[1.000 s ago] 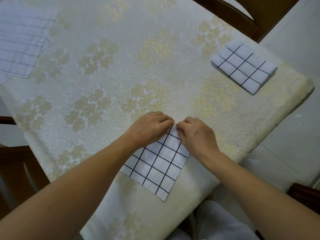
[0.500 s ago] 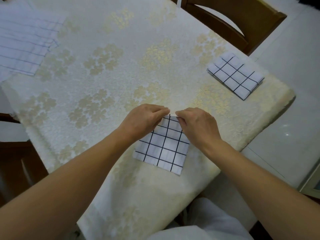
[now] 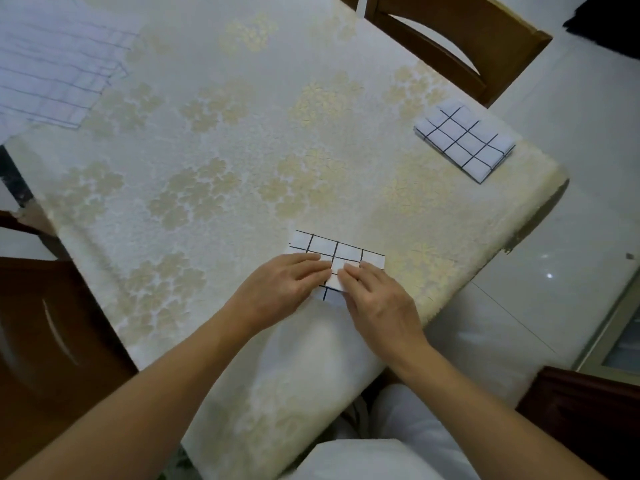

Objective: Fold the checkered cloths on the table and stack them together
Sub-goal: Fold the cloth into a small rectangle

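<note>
- Folding step in hand, by the look of it: small checkered cloth (image 3: 337, 249) is being doubled over near the front edge of the table (image 3: 242, 174). One folded cloth (image 3: 464, 142) is sitting at the far-right corner, and unfolded cloths (image 3: 52, 64) are waiting far left.
- Left hand (image 3: 284, 287) is lying on the cloth's near-left part, fingers straight, pressing down.
- Right hand (image 3: 379, 301) is covering the near-right part, fingers bent over a loose flap. Thumb is hidden, so can't tell if it's pinching or just pressing.
- Both hands' fingertips are nearly meeting at the cloth's middle; the far strip is showing beyond them.
- Next move, prob.: flattening the crease, squaring edges, then carrying it to the folded one, well apart to the right. That's needing a firm hold so layers aren't slipping.
</note>
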Demonstrator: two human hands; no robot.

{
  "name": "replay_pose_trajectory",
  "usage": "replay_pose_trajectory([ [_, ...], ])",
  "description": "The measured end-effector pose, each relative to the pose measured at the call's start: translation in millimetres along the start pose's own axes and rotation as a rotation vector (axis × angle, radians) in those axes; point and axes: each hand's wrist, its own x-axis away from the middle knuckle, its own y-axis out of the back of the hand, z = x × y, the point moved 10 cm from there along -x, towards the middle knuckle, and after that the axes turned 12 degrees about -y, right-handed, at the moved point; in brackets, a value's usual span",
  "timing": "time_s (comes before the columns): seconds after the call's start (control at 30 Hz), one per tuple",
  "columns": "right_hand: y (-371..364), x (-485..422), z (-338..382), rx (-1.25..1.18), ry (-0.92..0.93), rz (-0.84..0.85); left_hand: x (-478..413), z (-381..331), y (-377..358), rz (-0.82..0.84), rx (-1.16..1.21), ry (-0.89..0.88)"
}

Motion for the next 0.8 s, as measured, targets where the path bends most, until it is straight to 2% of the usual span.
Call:
replay_pose_trajectory([
  [0.3,-30.4,30.9,-9.7,0.024,-0.035,0.096,22.5,-11.6,-35.6,0.052,0.037,0.067],
  [0.4,-19.4,27.3,-5.3,-0.041,0.002,0.054,14.0,-7.4,-30.3,0.022,0.022,0.117],
  [0.5,-10.6,13.1,-13.6,-0.086,-0.055,-0.02,1.2,4.7,-30.6,0.006,-0.032,0.215],
  [0.6,-19.8,-4.3,-19.6,-0.055,-0.104,-0.001,-6.6,16.5,-52.3,0.135,-0.085,0.308],
  [0.7,-44.4,-17.6,-17.0,-0.019,-0.092,0.144,-8.1,21.5,-78.0,0.283,-0.074,0.321],
  [0.8,-69.1,-23.0,-18.5,0.047,-0.083,0.254,-5.6,28.9,-91.7,0.341,-0.052,0.327],
])
